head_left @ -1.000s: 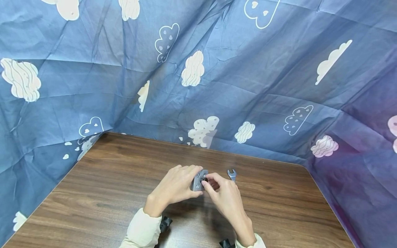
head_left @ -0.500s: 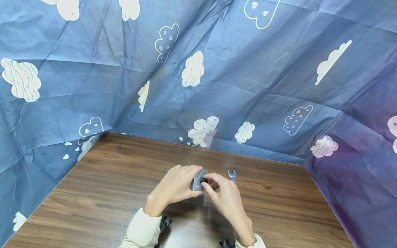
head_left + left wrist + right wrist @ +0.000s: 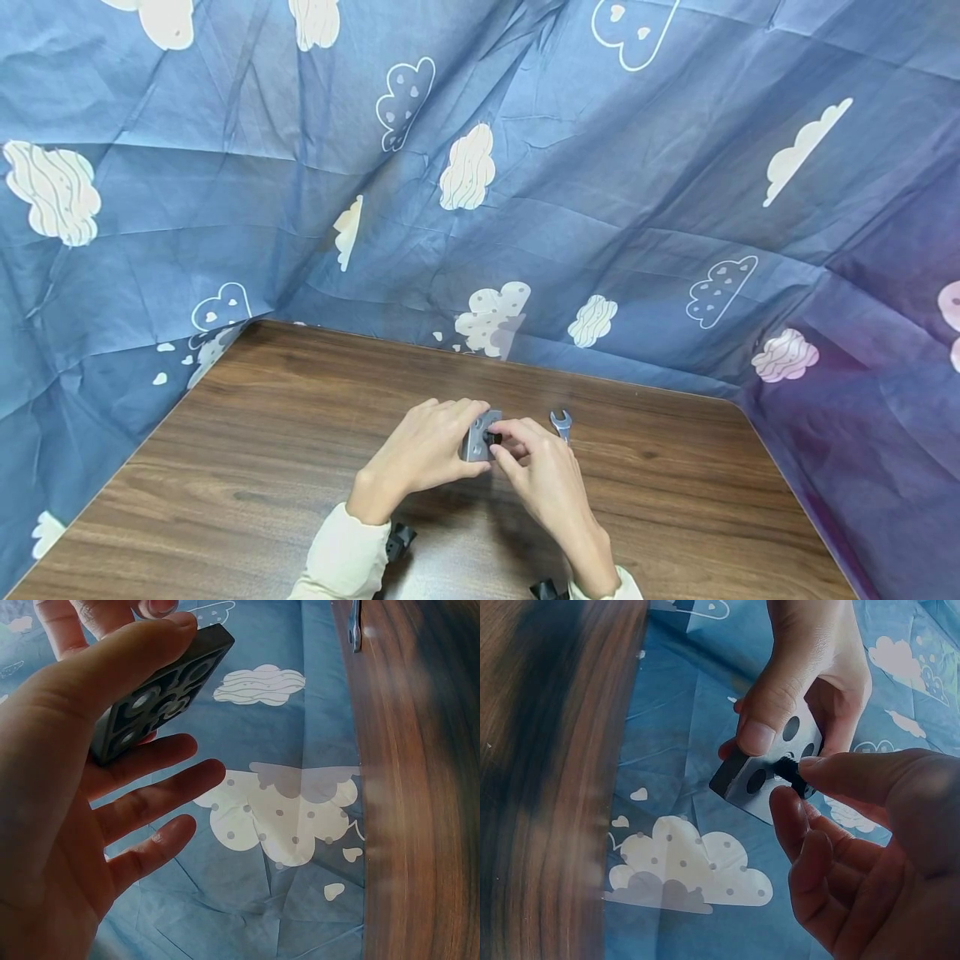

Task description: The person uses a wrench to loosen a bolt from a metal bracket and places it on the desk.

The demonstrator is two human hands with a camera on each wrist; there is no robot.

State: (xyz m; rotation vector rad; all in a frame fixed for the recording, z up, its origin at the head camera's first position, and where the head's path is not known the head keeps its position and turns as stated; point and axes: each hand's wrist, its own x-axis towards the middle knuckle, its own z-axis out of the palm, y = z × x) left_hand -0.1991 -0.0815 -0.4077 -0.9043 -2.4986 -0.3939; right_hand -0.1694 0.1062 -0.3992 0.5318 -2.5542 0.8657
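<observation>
As the left hand (image 3: 429,444) grips a seemingly rigid block (image 3: 477,437) by its edges, the right hand (image 3: 546,468) pinches a bolt (image 3: 790,771).

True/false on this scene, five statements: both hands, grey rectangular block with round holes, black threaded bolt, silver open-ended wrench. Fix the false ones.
1. The left hand grips the grey rectangular block with round holes. True.
2. The silver open-ended wrench lies on the brown wood-grain tabletop. True.
3. The right hand pinches the black threaded bolt at the block's middle. True.
4. The block lies flat on the tabletop. False: it is held up, tilted.
5. The head view shows the whole wrench. False: the right hand hides part of it.
</observation>
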